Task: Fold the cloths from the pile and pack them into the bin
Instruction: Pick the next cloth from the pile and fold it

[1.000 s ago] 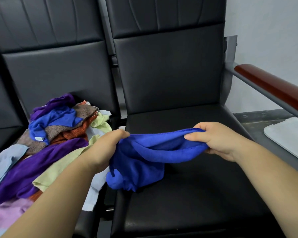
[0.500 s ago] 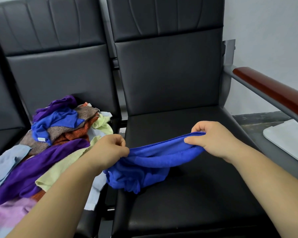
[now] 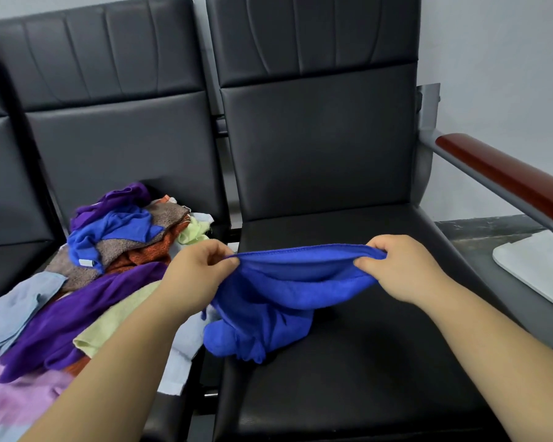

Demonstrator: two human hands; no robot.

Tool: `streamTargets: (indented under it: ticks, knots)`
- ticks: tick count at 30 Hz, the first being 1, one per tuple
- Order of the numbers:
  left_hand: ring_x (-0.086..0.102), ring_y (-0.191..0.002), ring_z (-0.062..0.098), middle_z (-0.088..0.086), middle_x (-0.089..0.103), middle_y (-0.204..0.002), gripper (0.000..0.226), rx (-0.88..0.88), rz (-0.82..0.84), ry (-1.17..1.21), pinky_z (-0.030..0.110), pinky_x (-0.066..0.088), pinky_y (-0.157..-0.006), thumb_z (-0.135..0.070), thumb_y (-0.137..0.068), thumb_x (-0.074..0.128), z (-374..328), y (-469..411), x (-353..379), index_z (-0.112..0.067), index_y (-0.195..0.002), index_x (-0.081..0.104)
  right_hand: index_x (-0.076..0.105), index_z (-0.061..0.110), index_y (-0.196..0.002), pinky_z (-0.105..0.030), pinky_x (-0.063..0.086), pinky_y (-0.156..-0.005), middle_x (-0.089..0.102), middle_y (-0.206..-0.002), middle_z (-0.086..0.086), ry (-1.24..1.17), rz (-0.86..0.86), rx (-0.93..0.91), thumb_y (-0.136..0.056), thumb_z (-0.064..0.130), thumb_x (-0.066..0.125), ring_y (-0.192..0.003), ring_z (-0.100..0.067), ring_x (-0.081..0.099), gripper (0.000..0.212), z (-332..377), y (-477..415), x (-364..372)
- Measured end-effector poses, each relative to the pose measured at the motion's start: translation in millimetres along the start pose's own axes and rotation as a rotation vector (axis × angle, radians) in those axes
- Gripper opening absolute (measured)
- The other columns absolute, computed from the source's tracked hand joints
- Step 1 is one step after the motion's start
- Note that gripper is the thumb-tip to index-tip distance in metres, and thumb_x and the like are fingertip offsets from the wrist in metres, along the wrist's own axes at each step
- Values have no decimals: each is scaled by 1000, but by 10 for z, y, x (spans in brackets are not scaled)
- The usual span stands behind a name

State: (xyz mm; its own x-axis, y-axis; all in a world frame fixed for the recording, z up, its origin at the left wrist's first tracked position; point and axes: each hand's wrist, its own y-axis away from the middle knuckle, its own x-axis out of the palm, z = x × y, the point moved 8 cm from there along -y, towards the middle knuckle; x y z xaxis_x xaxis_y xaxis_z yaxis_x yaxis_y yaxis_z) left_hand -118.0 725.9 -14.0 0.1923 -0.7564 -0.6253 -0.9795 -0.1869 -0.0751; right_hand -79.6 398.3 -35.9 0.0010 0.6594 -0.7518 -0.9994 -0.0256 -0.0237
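Blue cloth [image 3: 278, 301] held taut above the black chair seat [image 3: 348, 378], my left hand [image 3: 198, 275] pinching one hem end, my right hand [image 3: 406, 269] pinching the other, slack bunched on the seat, cloth pile [image 3: 87, 282] on the neighbouring seat.

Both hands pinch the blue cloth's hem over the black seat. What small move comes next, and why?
The left hand and right hand pinch the hem of the blue cloth, but the rest lies bunched on the black seat. So probably lift and spread the hands until it hangs flat, ready to fold.
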Motion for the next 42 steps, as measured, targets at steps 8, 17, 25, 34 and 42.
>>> streamTargets:
  ticks: [8,17,25,34,42]
  knots:
    - [66,-74,8,-10,72,-79,27,-22,90,-422,23,52,-61,-9,-86,63,141,-23,-97,-35,-79,69,72,24,-80,-30,44,-60,69,-82,1,-43,-25,160,-95,22,70,-76,-19,63,15,-218,-33,-17]
    - [71,-92,32,5,76,-80,12,-217,-61,103,44,57,-84,-15,-88,76,304,-32,-189,-16,-76,79,69,19,-110,-15,44,-40,70,-92,-7,-819,12,585,-105,16,59,-62,-8,63,12,-453,17,209]
    - [61,-59,22,6,66,-73,25,-252,-76,162,30,46,-52,-27,-100,61,387,-81,-148,-21,-79,74,67,5,-123,-26,61,-54,77,-106,-15,-1332,36,619,-106,10,57,-75,-20,79,20,-325,61,311]
    - [68,-81,26,10,68,-91,20,-296,-151,609,37,53,-75,-25,-103,58,364,-235,32,-12,-91,67,63,11,-128,-43,50,-99,68,-130,-15,-1283,35,412,-109,11,43,-113,-27,68,27,-160,-186,335]
    - [62,-77,15,3,71,-79,21,76,-344,694,31,51,-74,-19,-103,57,-324,-456,-135,-13,-90,71,66,13,-106,-30,53,-95,78,-106,-3,-1411,-224,97,-107,4,43,-111,-17,72,25,59,-590,-317]
